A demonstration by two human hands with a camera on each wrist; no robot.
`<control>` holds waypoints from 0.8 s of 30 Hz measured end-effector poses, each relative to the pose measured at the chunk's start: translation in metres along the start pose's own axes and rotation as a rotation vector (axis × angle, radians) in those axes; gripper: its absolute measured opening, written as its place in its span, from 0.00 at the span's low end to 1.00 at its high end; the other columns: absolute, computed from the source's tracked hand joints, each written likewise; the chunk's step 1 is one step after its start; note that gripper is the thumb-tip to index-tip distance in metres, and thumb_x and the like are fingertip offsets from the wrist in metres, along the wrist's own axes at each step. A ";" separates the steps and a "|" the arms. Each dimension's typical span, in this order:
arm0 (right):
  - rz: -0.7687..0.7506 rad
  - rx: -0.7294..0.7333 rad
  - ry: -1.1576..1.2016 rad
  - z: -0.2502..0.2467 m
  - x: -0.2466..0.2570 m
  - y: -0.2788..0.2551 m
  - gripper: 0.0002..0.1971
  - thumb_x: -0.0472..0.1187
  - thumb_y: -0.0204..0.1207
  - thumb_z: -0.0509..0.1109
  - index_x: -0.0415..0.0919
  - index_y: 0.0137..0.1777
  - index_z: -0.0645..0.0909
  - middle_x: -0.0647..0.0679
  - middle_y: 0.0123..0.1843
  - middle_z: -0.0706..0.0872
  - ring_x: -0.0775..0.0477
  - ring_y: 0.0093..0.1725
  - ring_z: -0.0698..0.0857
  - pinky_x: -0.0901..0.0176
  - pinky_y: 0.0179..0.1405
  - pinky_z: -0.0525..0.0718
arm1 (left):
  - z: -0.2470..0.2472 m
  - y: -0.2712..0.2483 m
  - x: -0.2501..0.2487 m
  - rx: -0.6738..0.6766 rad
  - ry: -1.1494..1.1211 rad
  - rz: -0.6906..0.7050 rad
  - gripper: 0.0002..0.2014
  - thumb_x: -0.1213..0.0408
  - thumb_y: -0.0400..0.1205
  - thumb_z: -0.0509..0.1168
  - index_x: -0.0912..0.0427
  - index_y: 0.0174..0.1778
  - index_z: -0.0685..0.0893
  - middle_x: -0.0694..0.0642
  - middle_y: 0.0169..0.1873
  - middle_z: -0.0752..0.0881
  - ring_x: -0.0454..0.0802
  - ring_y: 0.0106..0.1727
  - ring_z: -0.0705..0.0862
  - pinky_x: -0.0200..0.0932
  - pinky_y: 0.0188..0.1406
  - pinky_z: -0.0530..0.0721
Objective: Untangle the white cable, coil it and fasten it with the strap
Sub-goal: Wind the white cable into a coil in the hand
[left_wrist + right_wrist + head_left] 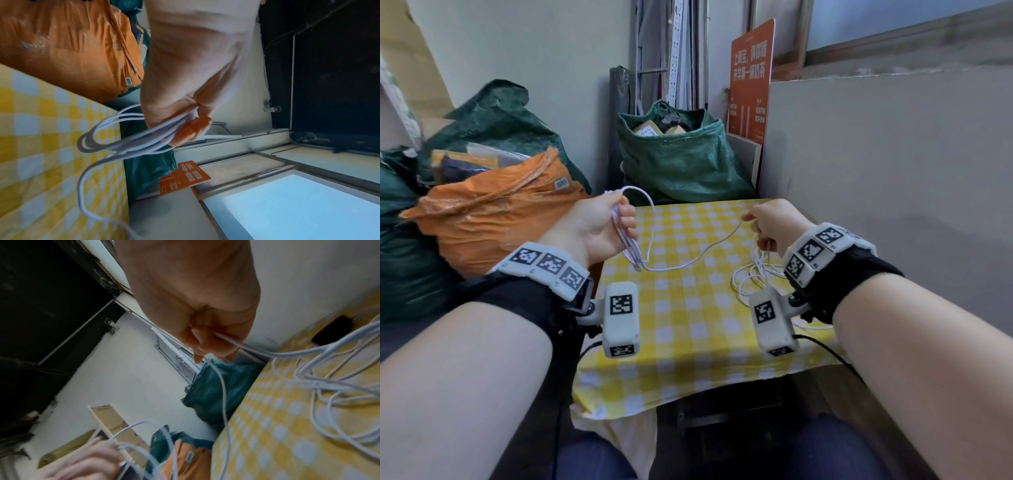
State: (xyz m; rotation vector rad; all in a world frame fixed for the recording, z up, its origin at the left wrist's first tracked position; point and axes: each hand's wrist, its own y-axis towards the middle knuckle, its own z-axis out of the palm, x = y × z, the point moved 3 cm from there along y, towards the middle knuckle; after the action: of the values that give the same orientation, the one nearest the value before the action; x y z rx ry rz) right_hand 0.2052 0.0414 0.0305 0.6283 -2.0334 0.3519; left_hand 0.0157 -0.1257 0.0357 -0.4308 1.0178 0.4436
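Note:
My left hand (602, 226) (185, 116) grips several loops of the white cable (688, 262) (123, 142) above the table's left edge; the loops hang below the fist. From there one strand sags across the yellow checked tablecloth (688, 325) to my right hand (767, 222) (207, 340), which pinches it between thumb and fingers. A loose tangle of the cable (753, 277) (329, 386) lies on the cloth under the right hand. A small black object (331, 331), possibly the strap, lies near the wall.
An orange sack (493, 219) and green sacks (674, 161) crowd the left and far sides of the small table. A grey wall panel (893, 188) runs along the right edge. An orange sign (750, 78) leans behind. My knees sit below the near edge.

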 end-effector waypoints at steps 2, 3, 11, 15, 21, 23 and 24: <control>-0.025 0.018 0.147 0.013 0.013 -0.008 0.13 0.38 0.83 0.59 0.47 0.36 0.75 0.50 0.29 0.70 0.52 0.24 0.67 0.63 0.23 0.68 | 0.011 -0.002 0.011 0.027 0.061 -0.032 0.19 0.55 0.89 0.47 0.53 0.31 0.68 0.47 0.16 0.72 0.41 0.16 0.71 0.31 0.20 0.72; -0.039 0.026 0.209 0.020 0.020 -0.013 0.13 0.39 0.84 0.57 0.45 0.37 0.76 0.49 0.29 0.70 0.52 0.23 0.65 0.63 0.21 0.66 | 0.016 -0.005 0.015 0.045 0.084 -0.042 0.19 0.56 0.89 0.48 0.54 0.32 0.69 0.48 0.17 0.73 0.42 0.16 0.72 0.31 0.20 0.73; -0.492 0.182 -0.145 0.066 0.052 -0.051 0.10 0.38 0.83 0.61 0.40 0.45 0.83 0.55 0.34 0.79 0.67 0.22 0.75 0.75 0.21 0.68 | 0.037 -0.009 0.046 0.152 0.089 -0.083 0.22 0.47 0.87 0.49 0.59 0.37 0.77 0.51 0.23 0.74 0.44 0.19 0.71 0.32 0.13 0.64; -0.456 0.257 -0.188 0.067 0.040 -0.058 0.11 0.39 0.80 0.65 0.35 0.42 0.86 0.54 0.28 0.79 0.60 0.22 0.72 0.76 0.19 0.67 | 0.029 -0.009 0.055 0.117 0.127 -0.074 0.19 0.54 0.88 0.51 0.58 0.34 0.74 0.51 0.19 0.75 0.44 0.18 0.73 0.31 0.11 0.63; -0.030 0.178 0.311 0.066 -0.003 -0.045 0.17 0.51 0.73 0.75 0.39 0.43 0.75 0.46 0.38 0.76 0.51 0.34 0.78 0.61 0.29 0.86 | 0.023 -0.014 0.058 0.272 0.002 -0.146 0.20 0.51 0.88 0.45 0.52 0.32 0.68 0.46 0.17 0.64 0.44 0.20 0.63 0.37 0.31 0.65; 0.071 0.217 0.315 0.073 -0.016 -0.037 0.25 0.59 0.69 0.75 0.39 0.55 0.77 0.48 0.46 0.77 0.50 0.43 0.80 0.57 0.40 0.87 | 0.024 -0.015 0.061 0.346 -0.026 -0.168 0.20 0.50 0.88 0.45 0.52 0.32 0.68 0.45 0.16 0.63 0.44 0.20 0.63 0.38 0.37 0.66; 0.119 0.274 0.320 0.078 -0.020 -0.034 0.30 0.61 0.69 0.74 0.39 0.62 0.76 0.48 0.48 0.77 0.49 0.46 0.79 0.55 0.45 0.85 | 0.025 -0.014 0.063 0.383 -0.045 -0.179 0.20 0.50 0.87 0.45 0.52 0.31 0.69 0.45 0.16 0.63 0.44 0.21 0.63 0.39 0.38 0.71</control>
State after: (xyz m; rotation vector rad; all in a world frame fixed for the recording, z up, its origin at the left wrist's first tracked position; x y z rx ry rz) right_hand 0.1771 -0.0184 -0.0272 0.5755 -1.7315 0.7621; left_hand 0.0695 -0.1144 -0.0064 -0.1646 0.9843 0.0921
